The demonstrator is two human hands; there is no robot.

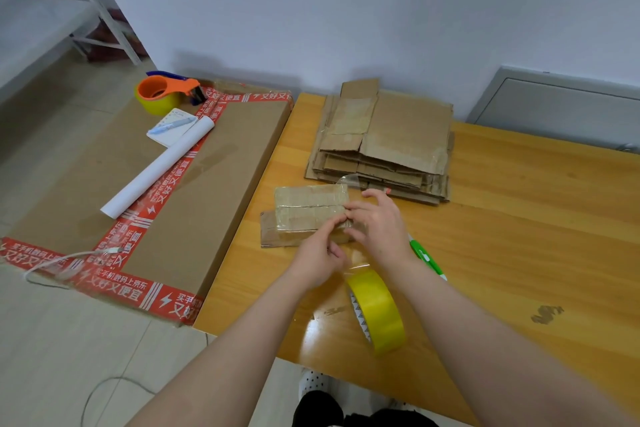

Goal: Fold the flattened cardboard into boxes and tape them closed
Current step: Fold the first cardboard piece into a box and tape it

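A small folded cardboard box (304, 210), shiny with clear tape, lies on the wooden table (519, 236). Both hands work at its right end. My left hand (320, 262) pinches a strip of clear tape at the box's near right corner. My right hand (379, 224) presses its fingers against the box's right end, where a loose tape end sticks up. A yellow tape roll (379, 310) stands on edge near the table's front, its clear strip running up toward my hands. A stack of flattened cardboard (388, 142) sits behind the box.
A green-handled cutter (427, 258) lies under my right forearm. A large taped carton (166, 191) to the left carries an orange tape dispenser (166, 94), a notepad with a pen (171, 126), a white paper roll (159, 166) and a cable (69, 262).
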